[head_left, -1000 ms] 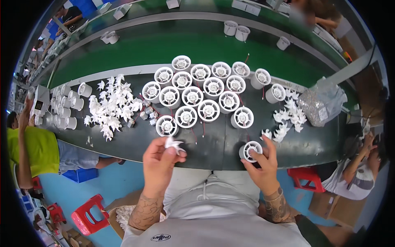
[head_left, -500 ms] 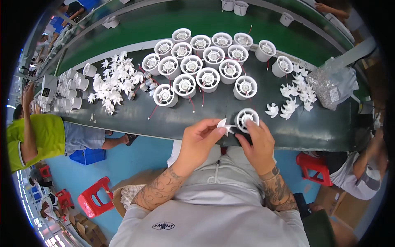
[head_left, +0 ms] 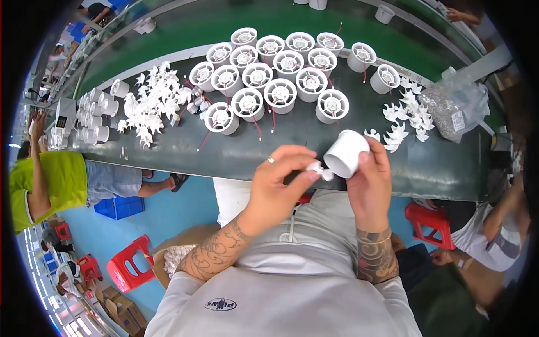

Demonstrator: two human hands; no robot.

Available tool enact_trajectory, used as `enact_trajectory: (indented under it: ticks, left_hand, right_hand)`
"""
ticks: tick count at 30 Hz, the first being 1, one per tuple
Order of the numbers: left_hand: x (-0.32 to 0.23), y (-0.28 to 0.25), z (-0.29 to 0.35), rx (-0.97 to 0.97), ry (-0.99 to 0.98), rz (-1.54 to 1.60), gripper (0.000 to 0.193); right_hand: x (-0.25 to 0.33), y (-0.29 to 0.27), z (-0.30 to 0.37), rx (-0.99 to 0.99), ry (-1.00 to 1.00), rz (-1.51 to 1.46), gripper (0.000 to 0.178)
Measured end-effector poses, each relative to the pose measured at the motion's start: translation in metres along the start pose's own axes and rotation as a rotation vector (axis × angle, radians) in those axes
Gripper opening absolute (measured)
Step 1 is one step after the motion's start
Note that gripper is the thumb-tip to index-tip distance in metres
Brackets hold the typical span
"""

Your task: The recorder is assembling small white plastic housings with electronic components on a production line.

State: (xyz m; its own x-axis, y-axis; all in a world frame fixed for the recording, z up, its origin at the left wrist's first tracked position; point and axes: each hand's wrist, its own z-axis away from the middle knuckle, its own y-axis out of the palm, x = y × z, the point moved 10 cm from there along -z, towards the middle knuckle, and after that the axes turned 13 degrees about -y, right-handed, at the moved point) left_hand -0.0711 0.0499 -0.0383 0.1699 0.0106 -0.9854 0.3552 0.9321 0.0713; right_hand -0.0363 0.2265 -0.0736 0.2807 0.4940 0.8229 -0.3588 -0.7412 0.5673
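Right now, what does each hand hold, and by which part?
The right hand holds a white round fan housing by its outer wall. The left hand pinches a small white fan blade at its edge, against the housing's opening.

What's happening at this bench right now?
A person sits at a dark bench. The right hand holds a white round housing tilted on its side, and the left hand pinches a small white part at its open end. More housings with red wires stand grouped on the bench, with white impellers piled to the left and a few more beside a plastic bag on the right.
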Motion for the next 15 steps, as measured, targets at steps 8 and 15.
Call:
enact_trajectory:
  ticks: [8, 15]
  left_hand:
    - [-0.036, 0.029, 0.007, 0.020, 0.227, -0.214, 0.015]
    - [-0.036, 0.024, 0.013, 0.031, 0.211, -0.176, 0.015]
  right_hand:
    - [0.000, 0.021, 0.018, 0.003, 0.232, -0.220, 0.036]
    - [0.013, 0.026, 0.024, 0.056, 0.120, -0.161, 0.037]
